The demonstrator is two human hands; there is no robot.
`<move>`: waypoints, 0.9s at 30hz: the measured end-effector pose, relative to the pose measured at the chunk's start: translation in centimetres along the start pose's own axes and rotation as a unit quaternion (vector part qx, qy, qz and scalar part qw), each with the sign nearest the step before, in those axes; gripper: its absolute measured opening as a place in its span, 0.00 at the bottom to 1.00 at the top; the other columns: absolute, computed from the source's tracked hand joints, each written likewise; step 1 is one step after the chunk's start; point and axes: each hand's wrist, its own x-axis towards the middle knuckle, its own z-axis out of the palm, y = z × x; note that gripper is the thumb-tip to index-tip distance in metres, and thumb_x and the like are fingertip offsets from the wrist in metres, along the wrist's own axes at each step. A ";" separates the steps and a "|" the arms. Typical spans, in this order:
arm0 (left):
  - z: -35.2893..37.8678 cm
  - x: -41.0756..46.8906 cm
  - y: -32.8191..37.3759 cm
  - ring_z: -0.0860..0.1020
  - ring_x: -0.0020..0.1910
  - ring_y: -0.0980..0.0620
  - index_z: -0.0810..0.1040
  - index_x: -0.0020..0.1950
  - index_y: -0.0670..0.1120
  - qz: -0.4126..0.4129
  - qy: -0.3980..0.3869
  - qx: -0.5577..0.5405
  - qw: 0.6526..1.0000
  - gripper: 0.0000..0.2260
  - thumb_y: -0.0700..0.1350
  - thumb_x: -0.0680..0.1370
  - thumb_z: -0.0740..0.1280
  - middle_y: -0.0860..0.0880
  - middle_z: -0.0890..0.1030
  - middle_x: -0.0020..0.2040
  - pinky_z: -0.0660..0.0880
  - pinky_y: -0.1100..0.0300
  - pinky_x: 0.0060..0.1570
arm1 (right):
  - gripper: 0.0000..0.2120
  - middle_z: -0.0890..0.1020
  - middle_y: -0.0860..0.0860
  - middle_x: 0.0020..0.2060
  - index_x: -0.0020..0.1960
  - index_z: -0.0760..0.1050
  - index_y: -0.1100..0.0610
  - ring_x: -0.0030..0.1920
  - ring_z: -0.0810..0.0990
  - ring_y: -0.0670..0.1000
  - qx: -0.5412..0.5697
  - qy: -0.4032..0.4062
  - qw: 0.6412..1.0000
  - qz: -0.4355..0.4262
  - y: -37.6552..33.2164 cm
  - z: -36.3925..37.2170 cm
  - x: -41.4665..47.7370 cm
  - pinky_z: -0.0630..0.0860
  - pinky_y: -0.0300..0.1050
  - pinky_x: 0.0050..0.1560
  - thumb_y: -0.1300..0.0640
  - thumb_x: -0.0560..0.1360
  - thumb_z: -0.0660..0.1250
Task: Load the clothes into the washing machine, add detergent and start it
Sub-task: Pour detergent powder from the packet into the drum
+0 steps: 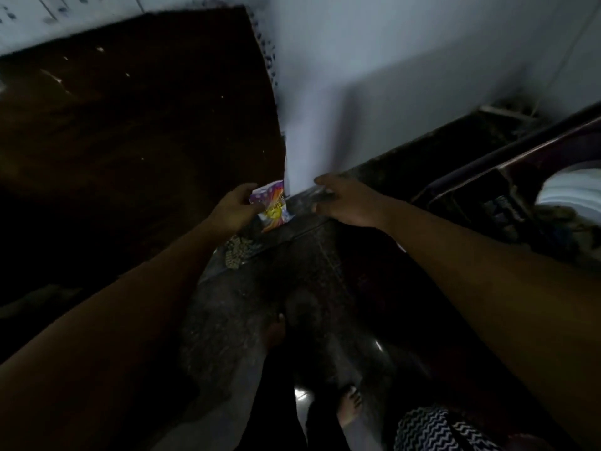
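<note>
1. Where the white wall (357, 76) meets the floor (292, 271), the left hand (232, 211) grips a colourful detergent packet (273, 206).
2. The right hand (344, 203) hovers just beside it, fingers loose, holding nothing.

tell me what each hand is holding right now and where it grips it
The left hand pinches the colourful packet by its left edge. The right hand hovers beside it, fingers open, holding nothing.

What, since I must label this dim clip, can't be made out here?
Head view:
- packet print: blurred, dim; left hand covers its edge, grip unclear.
- right hand fingertips: motion-blurred, contact unclear.
- washing machine: cut off by right edge, controls unseen.
- patterned cloth: cut off by bottom edge.
</note>
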 end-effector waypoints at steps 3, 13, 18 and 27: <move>0.9 3.8 -4.0 0.77 0.52 0.49 0.70 0.72 0.38 -0.029 -0.002 -0.044 0.999 0.21 0.33 0.78 0.68 0.42 0.78 0.58 0.77 0.70 0.39 | 0.26 0.75 0.56 0.68 0.74 0.67 0.55 0.66 0.75 0.58 0.015 -0.016 0.999 0.025 1.3 3.3 5.0 0.74 0.55 0.65 0.54 0.78 0.70; 3.5 21.0 -15.2 0.75 0.66 0.45 0.70 0.72 0.38 -0.081 -0.012 -0.031 0.996 0.21 0.35 0.79 0.67 0.41 0.75 0.67 0.72 0.67 0.50 | 0.26 0.75 0.57 0.68 0.75 0.65 0.56 0.62 0.73 0.49 0.088 -0.019 0.995 0.054 7.8 11.6 22.9 0.69 0.40 0.53 0.61 0.79 0.68; 4.3 30.3 -19.9 0.76 0.65 0.43 0.73 0.71 0.42 -0.027 -0.025 0.059 0.998 0.25 0.46 0.75 0.72 0.42 0.76 0.67 0.74 0.49 0.65 | 0.25 0.76 0.56 0.66 0.74 0.67 0.54 0.53 0.77 0.47 0.133 -0.018 0.989 0.064 11.2 14.8 31.2 0.73 0.44 0.53 0.57 0.78 0.69; 7.5 41.6 -26.8 0.68 0.73 0.40 0.63 0.77 0.42 0.025 0.015 0.214 0.976 0.32 0.48 0.76 0.71 0.39 0.70 0.73 0.68 0.44 0.70 | 0.27 0.74 0.56 0.70 0.76 0.64 0.54 0.69 0.73 0.54 0.157 0.000 0.984 0.079 16.1 20.3 41.3 0.72 0.46 0.62 0.55 0.79 0.67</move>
